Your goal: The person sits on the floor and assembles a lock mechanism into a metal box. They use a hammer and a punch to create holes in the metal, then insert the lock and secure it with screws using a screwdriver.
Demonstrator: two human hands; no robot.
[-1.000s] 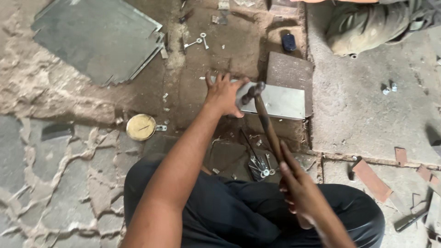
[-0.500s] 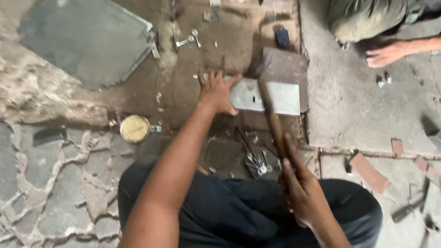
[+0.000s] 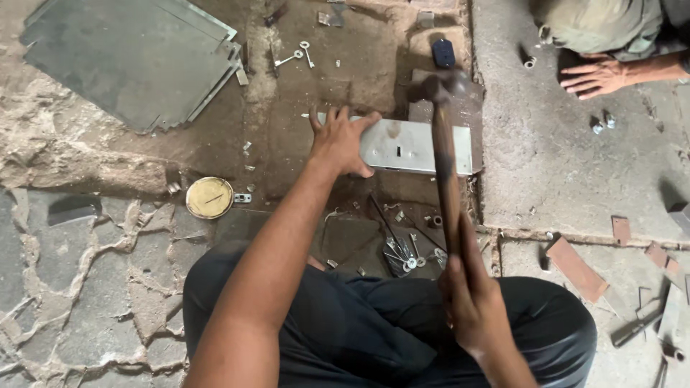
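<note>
Left hand (image 3: 343, 141) is lying flat, fingers spread, on plate (image 3: 424, 146); right hand (image 3: 471, 302) is gripping hammer (image 3: 444, 162) raised over it.

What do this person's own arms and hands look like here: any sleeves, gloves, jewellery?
Both arms are bare from the frame edge to the fingertips, with no sleeves showing. The left hand and right hand wear no gloves, and no rings, watch or bands are visible. Dark trousers cover the legs below them.
</note>
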